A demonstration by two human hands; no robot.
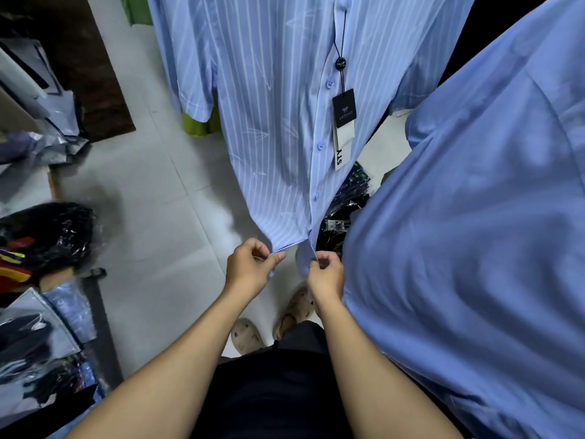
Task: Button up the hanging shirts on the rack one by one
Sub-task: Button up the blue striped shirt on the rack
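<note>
A light blue striped shirt (pixel 272 115) hangs in front of me, its placket closed by several blue buttons (pixel 320 146) down the middle. A black hang tag (pixel 344 108) dangles on a cord beside the placket. My left hand (pixel 250 267) pinches the hem of the shirt's left front panel. My right hand (pixel 326 274) pinches the bottom of the right front edge. The two hems are held a little apart at the shirt's lowest point. A plain blue shirt (pixel 474 248) hangs close on my right and brushes my right forearm.
Pale floor tiles (pixel 152 217) lie below. Plastic-wrapped garments (pixel 41 327) and a black bag (pixel 47 236) pile up at the left. Dark packaged clothes (pixel 348 201) sit behind the shirts. A green garment (pixel 202 125) hangs behind the striped shirt. My sandalled feet (pixel 247 337) stand below.
</note>
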